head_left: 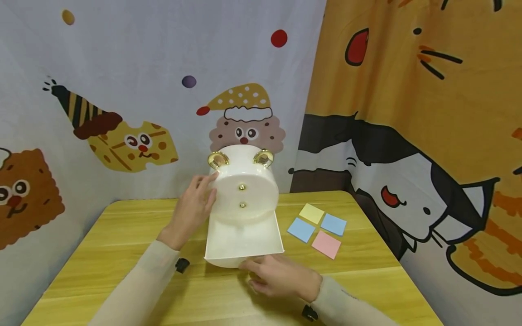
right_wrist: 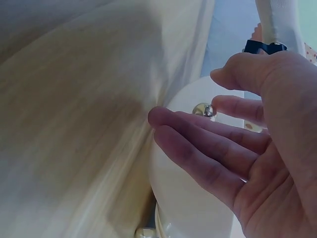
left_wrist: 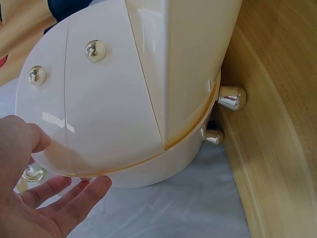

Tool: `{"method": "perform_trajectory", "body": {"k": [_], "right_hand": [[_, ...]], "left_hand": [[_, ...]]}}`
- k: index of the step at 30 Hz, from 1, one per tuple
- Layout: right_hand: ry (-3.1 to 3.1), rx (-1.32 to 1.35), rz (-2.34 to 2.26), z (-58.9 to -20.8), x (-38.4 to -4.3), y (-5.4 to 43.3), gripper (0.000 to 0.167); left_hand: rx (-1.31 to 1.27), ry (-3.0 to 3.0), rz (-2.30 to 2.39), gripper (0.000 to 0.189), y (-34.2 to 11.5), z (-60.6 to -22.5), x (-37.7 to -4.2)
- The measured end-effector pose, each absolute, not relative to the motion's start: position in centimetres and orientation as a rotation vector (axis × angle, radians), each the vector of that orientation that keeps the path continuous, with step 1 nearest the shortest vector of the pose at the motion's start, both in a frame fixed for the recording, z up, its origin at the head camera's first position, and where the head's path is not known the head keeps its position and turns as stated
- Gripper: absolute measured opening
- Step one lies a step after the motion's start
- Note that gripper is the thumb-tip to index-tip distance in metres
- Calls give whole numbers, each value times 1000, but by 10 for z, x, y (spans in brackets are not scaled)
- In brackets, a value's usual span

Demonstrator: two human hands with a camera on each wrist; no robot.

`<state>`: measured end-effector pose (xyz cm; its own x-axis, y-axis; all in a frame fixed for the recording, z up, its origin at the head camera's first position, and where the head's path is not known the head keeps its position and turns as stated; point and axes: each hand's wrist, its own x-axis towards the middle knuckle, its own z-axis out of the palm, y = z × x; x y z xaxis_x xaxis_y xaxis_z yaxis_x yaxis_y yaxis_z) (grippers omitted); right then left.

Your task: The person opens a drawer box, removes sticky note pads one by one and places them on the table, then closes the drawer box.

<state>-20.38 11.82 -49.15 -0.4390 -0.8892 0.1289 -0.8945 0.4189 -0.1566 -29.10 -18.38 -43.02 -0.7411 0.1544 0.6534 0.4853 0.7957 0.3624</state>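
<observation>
A glossy white rounded storage box (head_left: 244,156) with gold ear-like rings stands on the table, two gold knobs (head_left: 242,187) on its upper front. Its bottom drawer (head_left: 240,240) is pulled out toward me, and nothing lies inside. My left hand (head_left: 191,208) is at the box's upper left side, its fingertips (left_wrist: 101,186) along the side and the thumb by the front face. Low at the drawer's front is my right hand (head_left: 283,277), palm turned up in the right wrist view, with fingers extended and the index fingertip right at a gold knob (right_wrist: 203,110).
Right of the box lie a yellow sticky-note pad (head_left: 311,213), two blue pads (head_left: 301,230) and a pink pad (head_left: 326,245). Short gold feet (left_wrist: 232,97) hold the box on the wooden table (head_left: 122,226). A cartoon-printed curtain (head_left: 142,54) hangs close behind.
</observation>
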Motion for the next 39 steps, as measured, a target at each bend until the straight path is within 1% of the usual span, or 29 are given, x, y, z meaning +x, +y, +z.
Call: {"method": "perform_trajectory", "body": {"k": [11,33,39], "right_hand": [[-2695,1602,353,-493,-203,110,41],[-2690,1605,392,-490,-207,108,29],[-2675,1600,388,-489,-208,109,29]], "left_hand": [[-475,-2376,-692,52,-185,-431,-292],[-470,-2392,-687,52,-185,-431,-291],[-459,-2394,-687,52,-186,-432,-292]]}}
